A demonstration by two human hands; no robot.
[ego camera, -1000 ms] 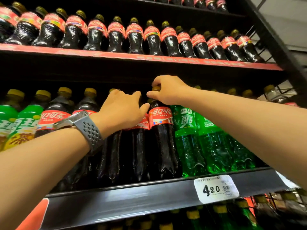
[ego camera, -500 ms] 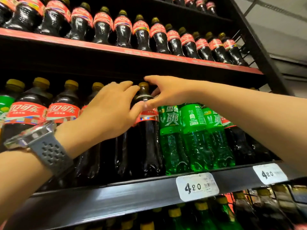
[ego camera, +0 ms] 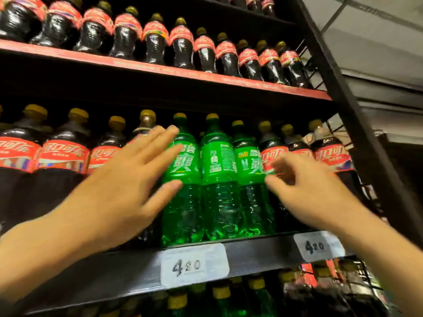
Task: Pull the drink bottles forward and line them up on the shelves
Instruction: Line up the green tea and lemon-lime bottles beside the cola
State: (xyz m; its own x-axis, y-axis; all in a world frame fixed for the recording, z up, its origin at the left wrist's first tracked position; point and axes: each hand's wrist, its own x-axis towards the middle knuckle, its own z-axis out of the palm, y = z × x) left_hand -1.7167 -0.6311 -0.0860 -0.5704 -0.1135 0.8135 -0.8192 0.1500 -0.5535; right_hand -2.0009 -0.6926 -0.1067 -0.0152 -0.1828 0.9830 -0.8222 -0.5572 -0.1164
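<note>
Three green bottles point(ego camera: 217, 179) upright on shelf point(ego camera: 137, 268), between both hands. Left hand point(ego camera: 128, 186) fingers spread, at leftmost bottle; right hand point(ego camera: 304, 191) blurred, loosely curled, holding nothing.

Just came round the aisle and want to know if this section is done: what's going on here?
A person is facing up drink bottles on the middle shelf. The left hand reaches, fingers spread, toward the leftmost of three green soda bottles; whether it touches is unclear. The right hand, blurred, reaches toward the cola bottle right of them. Neither hand visibly grips anything.
</note>
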